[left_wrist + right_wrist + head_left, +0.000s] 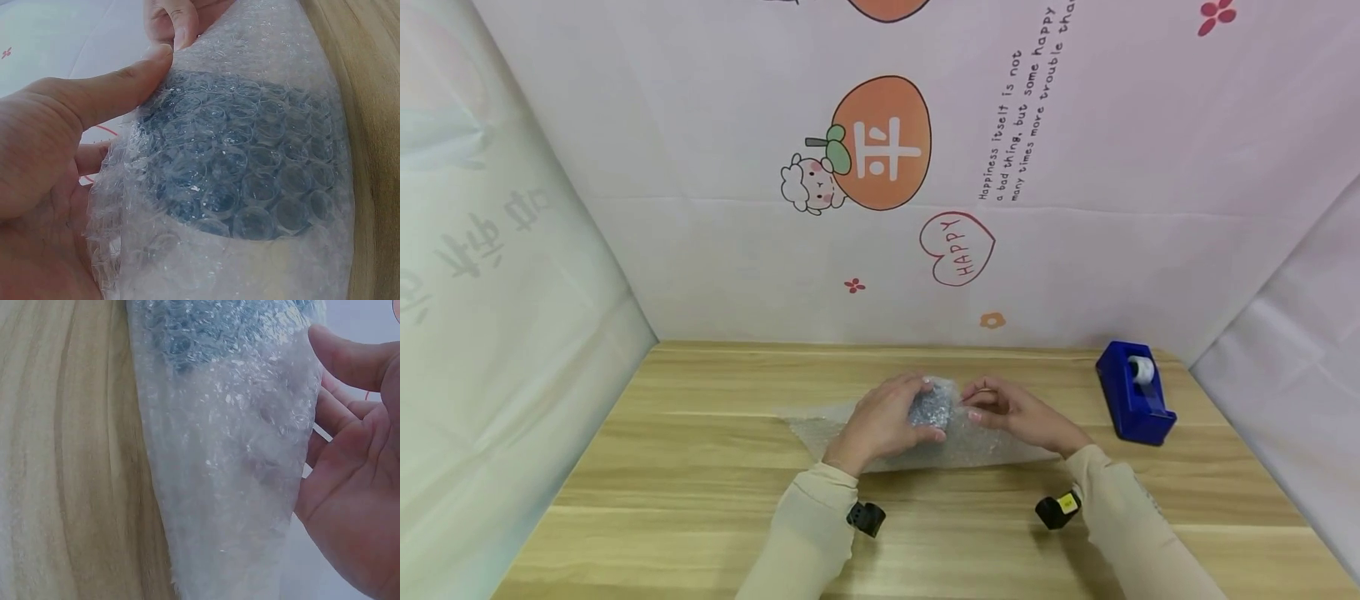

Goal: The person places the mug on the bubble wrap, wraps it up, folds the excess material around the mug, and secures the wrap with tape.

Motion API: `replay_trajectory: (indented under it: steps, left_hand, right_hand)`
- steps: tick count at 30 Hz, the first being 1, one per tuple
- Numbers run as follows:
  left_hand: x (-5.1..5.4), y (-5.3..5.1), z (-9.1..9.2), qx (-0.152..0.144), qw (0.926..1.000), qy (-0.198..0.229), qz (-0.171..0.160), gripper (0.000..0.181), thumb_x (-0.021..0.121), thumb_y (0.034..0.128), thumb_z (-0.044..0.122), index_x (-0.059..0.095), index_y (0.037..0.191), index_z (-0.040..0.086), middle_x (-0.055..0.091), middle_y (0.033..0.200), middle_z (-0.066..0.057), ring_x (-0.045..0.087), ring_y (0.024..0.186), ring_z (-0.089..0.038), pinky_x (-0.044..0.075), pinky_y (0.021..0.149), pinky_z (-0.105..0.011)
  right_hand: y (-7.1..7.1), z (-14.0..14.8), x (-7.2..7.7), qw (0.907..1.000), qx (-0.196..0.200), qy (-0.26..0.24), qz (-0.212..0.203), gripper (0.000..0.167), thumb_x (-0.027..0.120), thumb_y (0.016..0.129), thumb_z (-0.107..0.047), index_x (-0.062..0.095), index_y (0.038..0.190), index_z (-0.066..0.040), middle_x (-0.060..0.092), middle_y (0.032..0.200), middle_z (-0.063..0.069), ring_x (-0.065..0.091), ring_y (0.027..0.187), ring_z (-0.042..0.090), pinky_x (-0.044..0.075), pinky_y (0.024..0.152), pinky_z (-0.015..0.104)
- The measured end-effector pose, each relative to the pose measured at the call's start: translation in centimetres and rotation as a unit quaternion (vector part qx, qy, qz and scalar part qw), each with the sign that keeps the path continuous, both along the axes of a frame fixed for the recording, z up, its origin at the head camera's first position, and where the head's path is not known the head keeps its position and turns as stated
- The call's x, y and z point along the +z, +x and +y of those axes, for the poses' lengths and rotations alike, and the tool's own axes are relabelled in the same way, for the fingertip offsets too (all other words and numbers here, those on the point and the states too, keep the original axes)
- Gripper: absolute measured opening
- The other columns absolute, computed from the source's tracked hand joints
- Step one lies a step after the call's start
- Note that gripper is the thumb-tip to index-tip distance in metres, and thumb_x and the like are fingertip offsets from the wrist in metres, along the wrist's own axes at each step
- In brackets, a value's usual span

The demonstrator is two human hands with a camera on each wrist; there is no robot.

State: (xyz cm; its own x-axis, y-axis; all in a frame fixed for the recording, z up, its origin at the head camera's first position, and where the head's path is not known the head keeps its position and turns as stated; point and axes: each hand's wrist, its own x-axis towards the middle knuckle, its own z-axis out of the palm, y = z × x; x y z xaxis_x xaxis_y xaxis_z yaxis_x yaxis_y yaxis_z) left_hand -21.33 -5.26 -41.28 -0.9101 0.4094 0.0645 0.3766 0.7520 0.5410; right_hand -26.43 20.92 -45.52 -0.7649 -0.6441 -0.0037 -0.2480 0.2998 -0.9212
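Observation:
A dark bluish, rounded object [931,406] lies inside clear bubble wrap [955,450] on the table; the layers blur its details. My left hand [883,421] grips the wrapped object from its left side, thumb toward me. In the left wrist view, the left thumb [119,94] presses on the wrap beside the object [250,162]. At the object's right, my right hand [1015,412] holds the edge of the wrap with bent fingers. The right wrist view has the right hand [356,444] at the wrap's edge [219,487], its fingertips partly hidden behind the plastic.
A blue tape dispenser [1131,400] with a white roll stands at the table's back right. The wooden table [700,500] meets a printed cloth backdrop [737,275] behind. Black wrist cameras sit at both cuffs.

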Motion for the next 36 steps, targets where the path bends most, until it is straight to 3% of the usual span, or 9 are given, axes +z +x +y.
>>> replay_trajectory:
  steps: [11, 16, 19, 23, 26, 31, 36]
  left_hand:
    - [0.0, 0.1, 0.0, 0.0, 1.0, 0.001, -0.002, 0.073, 0.083, 0.0835, 0.042, 0.056, 0.144, 0.012, 0.043, 0.157, -0.009, 0.04, 0.143, -0.029, 0.033, 0.116, -0.051]
    - [0.0, 0.1, 0.0, -0.002, 1.0, 0.0, 0.005, 0.071, 0.083, 0.0844, 0.042, 0.057, 0.143, 0.011, 0.044, 0.157, -0.009, 0.04, 0.144, -0.028, 0.034, 0.116, -0.049]
    - [0.0, 0.0, 0.0, -0.003, 1.0, -0.003, 0.007, 0.07, 0.082, 0.0848, 0.042, 0.057, 0.143, 0.011, 0.045, 0.156, -0.009, 0.04, 0.144, -0.027, 0.034, 0.116, -0.048]
    - [-0.1, 0.0, 0.0, -0.005, 1.0, -0.002, 0.007, 0.07, 0.082, 0.0848, 0.042, 0.057, 0.142, 0.011, 0.044, 0.156, -0.009, 0.04, 0.144, -0.028, 0.034, 0.116, -0.049]
    - [-0.2, 0.0, -0.1, -0.004, 1.0, 0.002, 0.006, 0.07, 0.082, 0.0848, 0.042, 0.057, 0.142, 0.011, 0.044, 0.156, -0.009, 0.04, 0.144, -0.028, 0.035, 0.116, -0.05]
    - [-0.3, 0.0, -0.1, -0.004, 0.9999, 0.006, 0.007, 0.07, 0.082, 0.0846, 0.042, 0.057, 0.142, 0.011, 0.045, 0.156, -0.01, 0.041, 0.143, -0.029, 0.036, 0.115, -0.05]
    - [-0.2, 0.0, -0.1, -0.004, 1.0, 0.003, 0.008, 0.07, 0.082, 0.0845, 0.042, 0.057, 0.142, 0.011, 0.044, 0.156, -0.01, 0.041, 0.143, -0.029, 0.036, 0.115, -0.051]
  right_hand:
    - [-0.2, 0.7, -0.9, 0.9999, 0.014, -0.007, 0.002, 0.032, 0.063, 0.102, -0.015, 0.062, 0.131, -0.001, 0.063, 0.132, 0.015, 0.06, 0.121, 0.024, 0.052, 0.097, 0.028]
    - [-0.2, 0.6, -1.3, 0.9999, -0.009, 0.014, 0.003, 0.028, 0.065, 0.101, -0.018, 0.069, 0.124, -0.002, 0.068, 0.126, 0.013, 0.063, 0.115, 0.025, 0.053, 0.093, 0.028]
    - [-0.4, 0.3, -1.7, 0.9989, -0.03, 0.033, 0.017, 0.025, 0.067, 0.1, -0.02, 0.074, 0.118, -0.006, 0.071, 0.12, 0.011, 0.064, 0.11, 0.026, 0.055, 0.09, 0.028]
    - [-0.5, 0.0, -2.2, 0.9977, -0.022, 0.045, 0.046, 0.023, 0.066, 0.1, -0.018, 0.076, 0.116, -0.005, 0.069, 0.122, 0.014, 0.063, 0.113, 0.031, 0.054, 0.091, 0.028]
    - [-0.4, 0.0, -2.0, 0.9968, 0.003, 0.057, 0.056, 0.025, 0.06, 0.104, -0.017, 0.075, 0.12, -0.005, 0.064, 0.129, 0.018, 0.058, 0.12, 0.037, 0.051, 0.098, 0.039]
    - [-0.1, 0.4, -1.5, 0.9961, 0.016, 0.081, 0.032, 0.029, 0.053, 0.107, -0.017, 0.072, 0.125, -0.005, 0.057, 0.136, 0.02, 0.048, 0.129, 0.044, 0.043, 0.103, 0.062]
    - [-0.1, 0.0, -1.2, 0.9945, -0.014, 0.103, 0.011, 0.027, 0.055, 0.105, -0.015, 0.072, 0.124, -0.006, 0.06, 0.133, 0.017, 0.051, 0.125, 0.039, 0.043, 0.104, 0.062]
